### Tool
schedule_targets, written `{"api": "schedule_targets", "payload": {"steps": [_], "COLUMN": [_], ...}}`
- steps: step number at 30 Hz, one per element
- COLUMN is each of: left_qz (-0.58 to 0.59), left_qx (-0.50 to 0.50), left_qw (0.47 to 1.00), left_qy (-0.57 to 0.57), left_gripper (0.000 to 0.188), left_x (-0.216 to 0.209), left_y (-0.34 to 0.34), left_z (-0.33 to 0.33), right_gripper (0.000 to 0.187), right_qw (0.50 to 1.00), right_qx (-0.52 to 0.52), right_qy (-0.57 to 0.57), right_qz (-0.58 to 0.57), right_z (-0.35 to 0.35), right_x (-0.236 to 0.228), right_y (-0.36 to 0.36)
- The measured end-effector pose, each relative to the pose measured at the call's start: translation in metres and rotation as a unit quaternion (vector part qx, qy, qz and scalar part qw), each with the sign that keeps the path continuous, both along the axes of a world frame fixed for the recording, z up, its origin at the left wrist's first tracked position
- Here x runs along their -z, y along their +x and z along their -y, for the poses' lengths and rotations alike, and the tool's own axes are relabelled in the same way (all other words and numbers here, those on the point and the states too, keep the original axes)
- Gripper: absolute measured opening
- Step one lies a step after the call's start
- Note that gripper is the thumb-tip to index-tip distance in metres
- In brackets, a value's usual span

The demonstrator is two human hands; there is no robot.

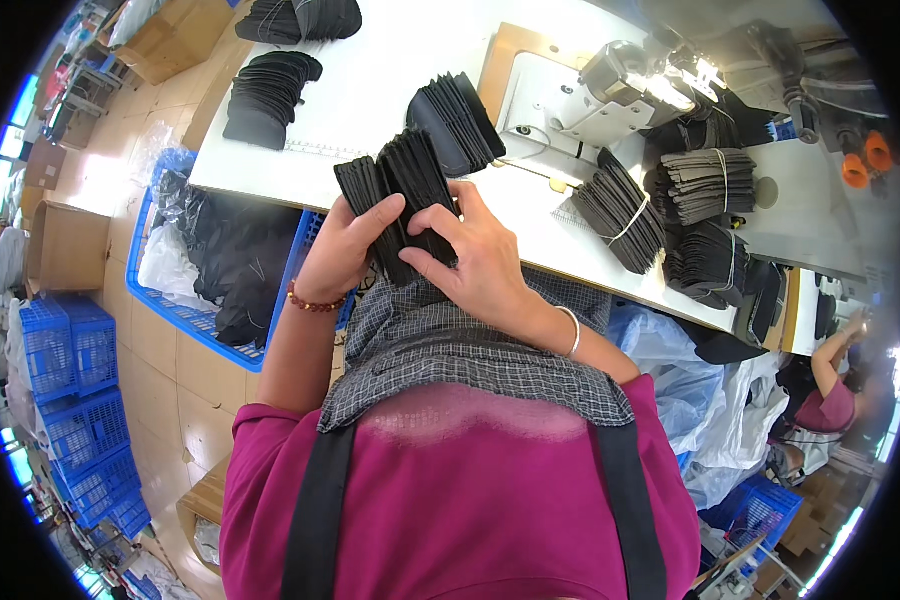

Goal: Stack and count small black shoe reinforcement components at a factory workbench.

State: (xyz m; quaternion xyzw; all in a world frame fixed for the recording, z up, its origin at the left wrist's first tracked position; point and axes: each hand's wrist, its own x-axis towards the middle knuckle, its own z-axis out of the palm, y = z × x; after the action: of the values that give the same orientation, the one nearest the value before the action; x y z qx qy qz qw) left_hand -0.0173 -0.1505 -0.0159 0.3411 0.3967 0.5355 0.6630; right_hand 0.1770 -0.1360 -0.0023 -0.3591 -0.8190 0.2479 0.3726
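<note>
At the table's near edge, over my lap, I hold two stacks of thin black fabric pieces side by side. My left hand (340,250) is closed round the left stack (361,186), its thumb lying across the layers. The right stack (416,165) is gripped by my right hand (487,258), with bent fingers and thumb against its near end. Just beyond them another black stack (456,122) stands on the white table (360,90). The lower parts of both held stacks are partly hidden by my fingers.
A sewing machine (610,75) stands beyond my right hand. Tied dark bundles (620,212) lie to the right; other stacks (268,98) sit far left. Left of me, a blue basket (195,328) holds black material and plastic. Another person (828,405) works at far right.
</note>
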Motion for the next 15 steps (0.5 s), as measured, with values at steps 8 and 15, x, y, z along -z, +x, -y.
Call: {"api": "schedule_targets", "payload": {"steps": [8,15], "left_qz": [-0.03,-0.031], "left_qx": [-0.024,-0.022], "left_qw": [0.999,0.999], "left_qy": [0.031,0.019], "left_gripper": [0.031,0.032], "left_x": [-0.0016,-0.0028], "left_y": [0.009,0.0105], "left_z": [-0.0013,0.0], "right_gripper": [0.028,0.027], "right_qw": [1.0,1.0], "right_qx": [-0.006,-0.014], "right_qy": [0.007,-0.007], "right_qz": [-0.015,-0.009], "right_z": [-0.0031,-0.0003], "right_x": [0.007,0.0007], "right_y": [0.0012,0.0046]}}
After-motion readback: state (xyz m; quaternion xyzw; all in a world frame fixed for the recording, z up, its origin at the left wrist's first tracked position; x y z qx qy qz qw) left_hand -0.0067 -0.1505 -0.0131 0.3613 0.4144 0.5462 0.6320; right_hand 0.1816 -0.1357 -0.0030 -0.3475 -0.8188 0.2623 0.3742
